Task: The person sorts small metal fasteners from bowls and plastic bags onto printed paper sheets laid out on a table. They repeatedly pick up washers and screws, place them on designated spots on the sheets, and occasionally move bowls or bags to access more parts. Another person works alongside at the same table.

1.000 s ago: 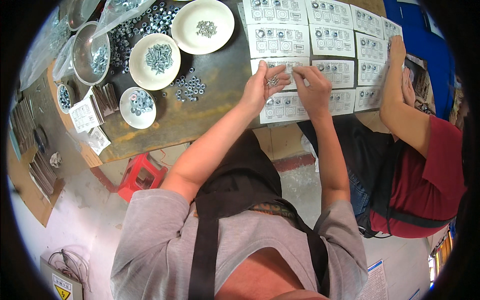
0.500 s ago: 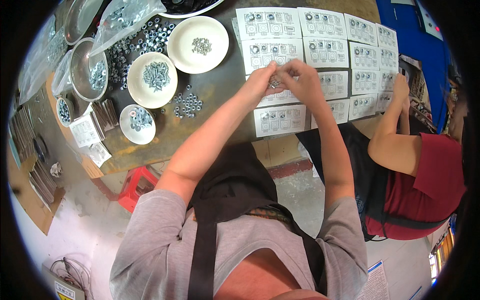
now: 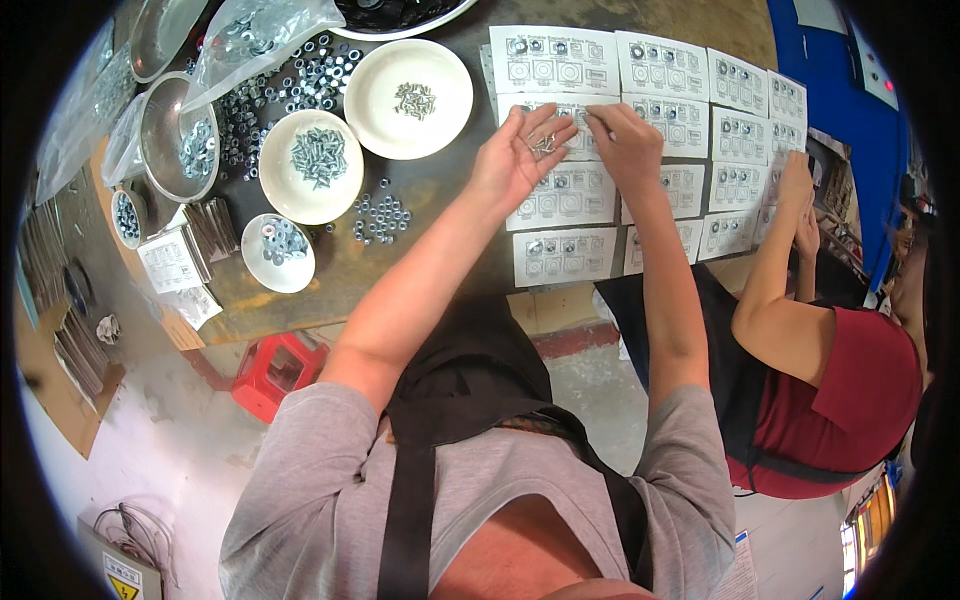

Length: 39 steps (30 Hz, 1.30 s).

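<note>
Left hand [image 3: 518, 152] cups small metal parts [image 3: 543, 144] palm-up; right hand [image 3: 622, 140] pinches at a printed card [image 3: 560, 193] beside it

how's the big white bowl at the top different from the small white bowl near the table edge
The large white round bowl is broad and holds only a small heap of metal bits at its middle. The small white round bowl is much narrower, sits nearer the table's front edge, and its silvery round pieces cover most of its floor. Both are white, round, upright and untouched.

White bowls [image 3: 408, 98], silvery screws [image 3: 318, 156], white printed cards [image 3: 553, 60] (grey outlines), red stool [image 3: 277, 370]
</note>
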Available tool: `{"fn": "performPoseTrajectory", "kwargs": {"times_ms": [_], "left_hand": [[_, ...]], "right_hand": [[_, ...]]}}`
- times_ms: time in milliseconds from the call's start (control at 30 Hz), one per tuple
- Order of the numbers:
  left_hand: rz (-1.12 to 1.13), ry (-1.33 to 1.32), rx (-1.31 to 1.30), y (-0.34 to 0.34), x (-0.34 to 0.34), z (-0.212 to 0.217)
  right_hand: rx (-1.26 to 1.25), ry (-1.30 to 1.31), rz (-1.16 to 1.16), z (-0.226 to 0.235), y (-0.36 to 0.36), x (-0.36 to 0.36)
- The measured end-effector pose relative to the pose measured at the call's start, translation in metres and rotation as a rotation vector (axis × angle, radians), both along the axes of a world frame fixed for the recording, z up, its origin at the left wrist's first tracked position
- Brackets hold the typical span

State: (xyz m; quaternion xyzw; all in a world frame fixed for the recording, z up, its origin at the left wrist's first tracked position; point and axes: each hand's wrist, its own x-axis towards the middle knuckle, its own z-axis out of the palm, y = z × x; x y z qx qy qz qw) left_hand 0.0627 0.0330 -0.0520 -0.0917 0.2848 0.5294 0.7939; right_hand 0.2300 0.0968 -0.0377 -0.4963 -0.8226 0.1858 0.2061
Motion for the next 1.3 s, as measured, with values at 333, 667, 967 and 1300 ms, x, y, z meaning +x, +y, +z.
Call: {"fn": "performPoseTrajectory", "kwargs": {"times_ms": [333, 667, 967, 1300], "left_hand": [[-0.203, 0.110, -0.001, 0.013, 0.006, 0.010], [0.064, 0.034, -0.021, 0.047, -0.008, 0.011], [0.212, -0.035, -0.005, 0.059, -0.010, 0.008], [0.176, -0.045, -0.027, 0.057, 0.019, 0.018]], "right_hand": [[-0.216, 0.072, 0.184, 0.040, -0.007, -0.010], [-0.006, 0.132, -0.151, -0.026, 0.078, -0.029], [0.065, -0.020, -0.096, -0.020, 0.081, -0.036], [-0.178, 0.215, -0.175, 0.035, 0.011, -0.027]]}}
